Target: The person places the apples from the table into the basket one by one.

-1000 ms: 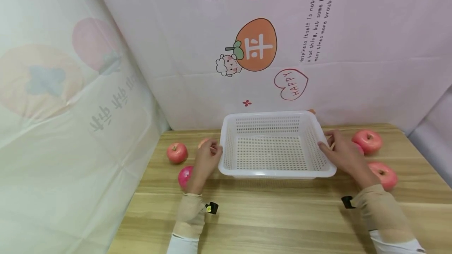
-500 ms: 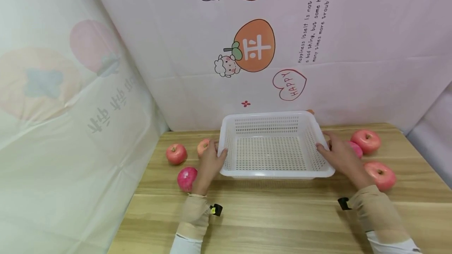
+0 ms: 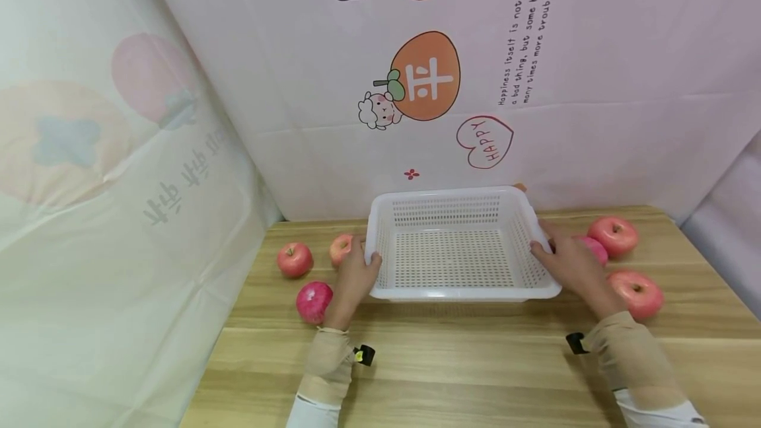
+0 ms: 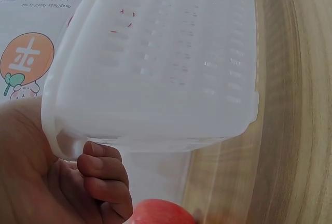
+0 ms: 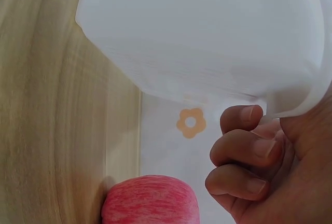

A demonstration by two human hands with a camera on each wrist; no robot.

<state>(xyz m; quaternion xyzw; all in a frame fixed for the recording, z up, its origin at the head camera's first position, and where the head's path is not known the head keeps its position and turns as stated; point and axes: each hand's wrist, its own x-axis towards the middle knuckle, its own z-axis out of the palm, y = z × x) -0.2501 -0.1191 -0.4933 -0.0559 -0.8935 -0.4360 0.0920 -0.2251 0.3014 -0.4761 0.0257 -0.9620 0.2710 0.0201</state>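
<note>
A white plastic basket with slotted walls and a perforated bottom is at the back middle of the table, with nothing in it. My left hand grips its left rim, thumb over the edge and fingers curled beneath, as the left wrist view shows. At the opposite end, my right hand holds the right rim the same way, its fingers bent under the lip. Whether the basket touches the table or hangs just above it, I cannot tell.
Left of the basket are a red apple, a paler apple and a magenta round fruit. Two large apples and a pink fruit lie by the right hand. A printed cloth hangs behind the wooden table.
My left hand has moved onto the basket's left rim and taken hold, its thumb now over the edge. The right hand keeps its grip. The basket stays nearly in place.
</note>
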